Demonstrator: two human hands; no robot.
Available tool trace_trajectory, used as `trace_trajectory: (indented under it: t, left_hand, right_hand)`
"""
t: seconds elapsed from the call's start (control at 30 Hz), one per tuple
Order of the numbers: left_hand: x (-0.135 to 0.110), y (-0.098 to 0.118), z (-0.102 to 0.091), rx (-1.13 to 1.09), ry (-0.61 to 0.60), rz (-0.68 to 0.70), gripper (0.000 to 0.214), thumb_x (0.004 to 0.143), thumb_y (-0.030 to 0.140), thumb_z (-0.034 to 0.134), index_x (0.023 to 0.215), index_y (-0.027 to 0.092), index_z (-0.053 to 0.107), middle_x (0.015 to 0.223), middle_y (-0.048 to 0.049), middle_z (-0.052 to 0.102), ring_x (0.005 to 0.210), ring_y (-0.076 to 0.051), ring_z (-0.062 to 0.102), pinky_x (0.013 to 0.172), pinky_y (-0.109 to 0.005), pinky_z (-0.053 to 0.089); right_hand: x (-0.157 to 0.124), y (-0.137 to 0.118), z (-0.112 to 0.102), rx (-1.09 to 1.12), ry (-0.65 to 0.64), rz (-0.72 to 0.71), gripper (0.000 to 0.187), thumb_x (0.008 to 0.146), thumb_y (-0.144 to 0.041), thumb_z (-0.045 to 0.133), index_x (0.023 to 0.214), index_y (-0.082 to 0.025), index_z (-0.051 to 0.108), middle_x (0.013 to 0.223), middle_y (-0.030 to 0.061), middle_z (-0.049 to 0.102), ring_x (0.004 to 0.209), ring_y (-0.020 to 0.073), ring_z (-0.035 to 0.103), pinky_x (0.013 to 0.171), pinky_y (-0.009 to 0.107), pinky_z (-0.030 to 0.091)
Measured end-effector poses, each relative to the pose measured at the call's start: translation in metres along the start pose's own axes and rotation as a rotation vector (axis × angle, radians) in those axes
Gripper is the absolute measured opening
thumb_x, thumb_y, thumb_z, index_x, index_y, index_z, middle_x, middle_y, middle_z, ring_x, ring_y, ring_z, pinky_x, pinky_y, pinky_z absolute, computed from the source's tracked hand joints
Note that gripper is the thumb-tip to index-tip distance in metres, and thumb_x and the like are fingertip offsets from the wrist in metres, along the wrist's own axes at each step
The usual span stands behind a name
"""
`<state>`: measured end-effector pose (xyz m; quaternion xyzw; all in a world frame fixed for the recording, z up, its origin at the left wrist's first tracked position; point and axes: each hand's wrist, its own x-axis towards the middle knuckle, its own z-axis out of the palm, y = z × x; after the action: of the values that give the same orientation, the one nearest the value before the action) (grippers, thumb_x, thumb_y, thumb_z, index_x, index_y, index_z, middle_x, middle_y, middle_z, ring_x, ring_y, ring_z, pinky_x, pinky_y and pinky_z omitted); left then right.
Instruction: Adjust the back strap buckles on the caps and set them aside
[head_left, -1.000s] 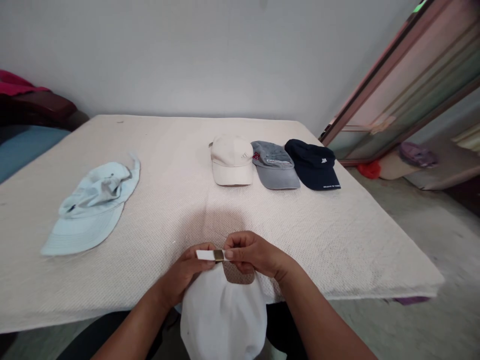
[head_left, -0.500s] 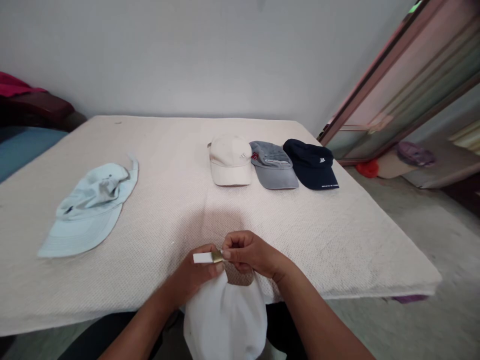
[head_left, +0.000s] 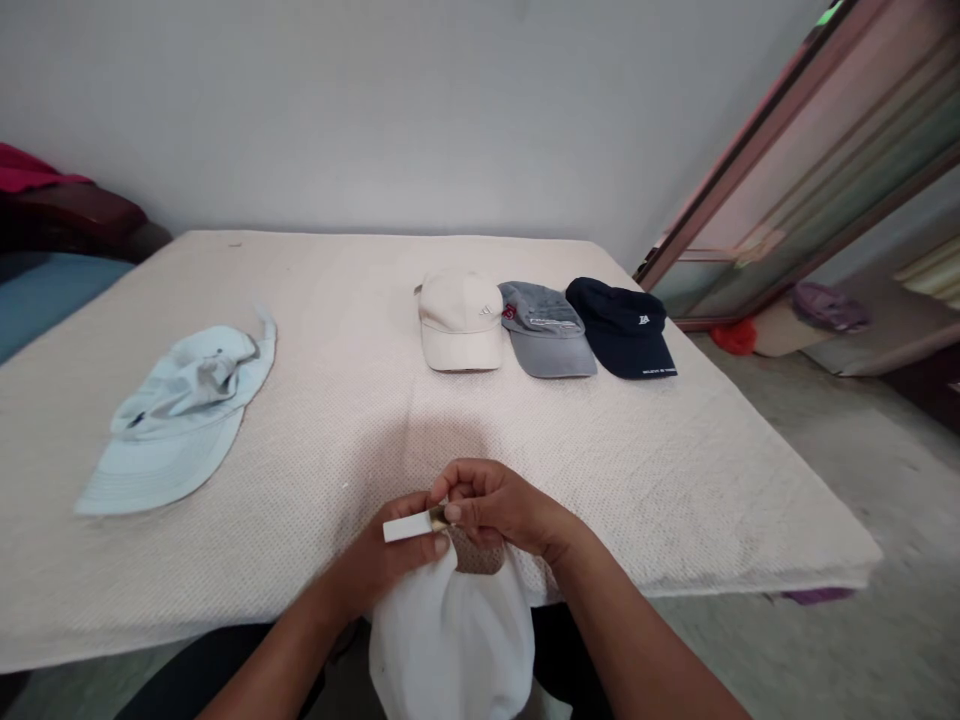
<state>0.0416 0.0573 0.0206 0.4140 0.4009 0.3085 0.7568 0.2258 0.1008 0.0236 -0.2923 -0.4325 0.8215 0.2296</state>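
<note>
A white cap (head_left: 454, 640) hangs at the table's front edge, its back opening facing up toward me. My left hand (head_left: 394, 545) is closed on the left side of that opening, by the strap's base. Between finger and thumb, my right hand (head_left: 491, 505) pinches the brass-coloured buckle (head_left: 439, 517) on the strap. The white strap end (head_left: 407, 526) sticks out to the left of the buckle, over my left fingers. Part of the buckle is hidden by my right thumb.
On the cloth-covered table (head_left: 322, 350) lies a pale blue cap (head_left: 180, 410) at the left. A cream cap (head_left: 461, 320), a grey cap (head_left: 551, 330) and a navy cap (head_left: 622, 325) sit in a row at the back right. Behind stands a wall (head_left: 390, 120).
My right fingers have shifted slightly left over the buckle, covering more of it. The strap end has tilted, its left tip lower. The caps on the table have not moved.
</note>
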Motion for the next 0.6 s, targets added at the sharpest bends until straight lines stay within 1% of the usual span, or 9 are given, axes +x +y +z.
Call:
trace_trajectory:
  t: [0.07,0.13,0.23,0.27,0.33,0.4,0.53,0.6]
  left_hand:
    - [-0.0009,-0.0001,0.0006,-0.049,-0.037,-0.006,0.033,0.072,0.027,0.071,0.103,0.017,0.066,0.093,-0.0080,0.069,0.085,-0.022,0.062,0.080,-0.034,0.044]
    - [-0.0016,-0.0005,0.0016,-0.071,-0.030,-0.011,0.033,0.075,0.032,0.069,0.103,0.016,0.067,0.091,-0.0088,0.069,0.084,-0.022,0.062,0.078,-0.034,0.045]
    - [-0.0015,-0.0022,0.0031,-0.046,0.108,-0.052,0.031,0.080,0.038,0.062,0.101,0.016,0.068,0.087,-0.0082,0.070,0.084,-0.022,0.062,0.077,-0.032,0.044]
    - [-0.0011,-0.0031,0.0034,-0.043,0.154,-0.072,0.030,0.081,0.038,0.061,0.101,0.016,0.067,0.087,-0.0077,0.070,0.083,-0.021,0.062,0.077,-0.032,0.044]
    - [0.0003,-0.0049,0.0037,-0.073,0.204,-0.111,0.030,0.080,0.037,0.063,0.101,0.017,0.066,0.084,-0.0067,0.070,0.080,-0.020,0.062,0.076,-0.031,0.044]
    - [0.0021,-0.0065,0.0034,-0.132,0.193,-0.120,0.028,0.078,0.036,0.066,0.097,0.016,0.067,0.080,-0.0062,0.069,0.076,-0.019,0.062,0.073,-0.030,0.044]
    - [0.0048,-0.0070,0.0009,-0.256,0.121,-0.098,0.018,0.075,0.030,0.070,0.077,0.013,0.066,0.067,-0.0041,0.065,0.062,-0.015,0.058,0.061,-0.025,0.042]
    - [0.0050,-0.0034,-0.0010,-0.326,0.143,-0.085,0.016,0.073,0.028,0.071,0.072,0.013,0.064,0.064,-0.0024,0.064,0.057,-0.013,0.057,0.056,-0.024,0.042]
  right_hand:
    - [0.0006,0.0001,0.0005,-0.025,0.012,0.001,0.018,0.074,-0.024,0.069,0.087,-0.016,0.060,0.051,-0.0082,0.049,0.038,0.0034,0.038,0.035,0.016,0.027]
    - [0.0015,0.0004,0.0014,-0.051,0.016,0.001,0.017,0.074,-0.023,0.068,0.087,-0.016,0.060,0.051,-0.0086,0.048,0.038,0.0034,0.037,0.035,0.016,0.027]
    - [0.0029,0.0008,0.0033,-0.077,0.039,-0.005,0.014,0.075,-0.022,0.067,0.086,-0.017,0.059,0.048,-0.0094,0.045,0.037,0.0036,0.036,0.035,0.016,0.025]
    - [0.0032,0.0008,0.0039,-0.080,0.053,-0.003,0.014,0.075,-0.022,0.067,0.085,-0.017,0.059,0.048,-0.0096,0.045,0.037,0.0035,0.035,0.035,0.016,0.025]
    - [0.0035,0.0007,0.0050,-0.074,0.077,0.003,0.013,0.075,-0.021,0.066,0.084,-0.017,0.058,0.048,-0.0097,0.044,0.038,0.0032,0.033,0.035,0.016,0.023]
    - [0.0035,0.0005,0.0052,-0.057,0.086,0.003,0.013,0.075,-0.022,0.066,0.083,-0.016,0.059,0.048,-0.0092,0.044,0.038,0.0030,0.033,0.036,0.016,0.024]
    - [0.0027,0.0020,0.0020,-0.014,0.077,-0.019,0.017,0.076,-0.027,0.067,0.086,-0.015,0.059,0.051,-0.0078,0.047,0.040,0.0037,0.035,0.038,0.017,0.025]
    - [0.0013,0.0034,-0.0009,0.001,0.073,-0.042,0.019,0.077,-0.030,0.066,0.089,-0.016,0.059,0.053,-0.0067,0.048,0.041,0.0046,0.037,0.040,0.018,0.027]
